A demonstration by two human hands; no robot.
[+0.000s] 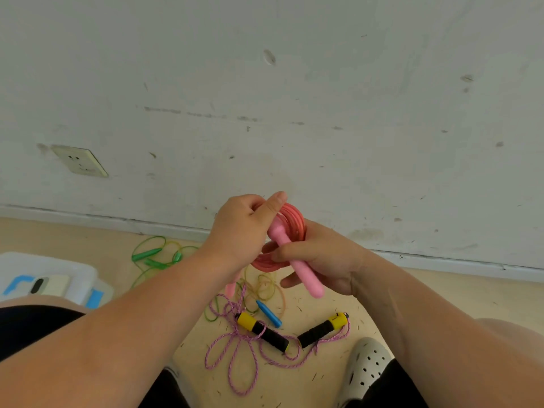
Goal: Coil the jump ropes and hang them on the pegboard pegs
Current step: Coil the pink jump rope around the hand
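The pink jump rope (pixel 294 220) is held up in front of the wall (pixel 294 98), gathered into a tight round coil. Its far side is clenched by the left hand (pixel 244 228), fingers curled round the strands and thumb raised. The near side is grasped by the right hand (pixel 321 260), with one pink handle (pixel 298 262) pinned across the loops. The second pink handle (pixel 231 285) hangs below. The cord is judged light, thin, springy and rather slick, so the loops are likely to spring open unless pinched where they cross; the stiff handle offers the firmest hold. On the floor (pixel 323 378) the green rope (pixel 150 254) lies to the left, and the purple braided rope (pixel 265 337), judged limper, lies nearer. No pegboard is seen.
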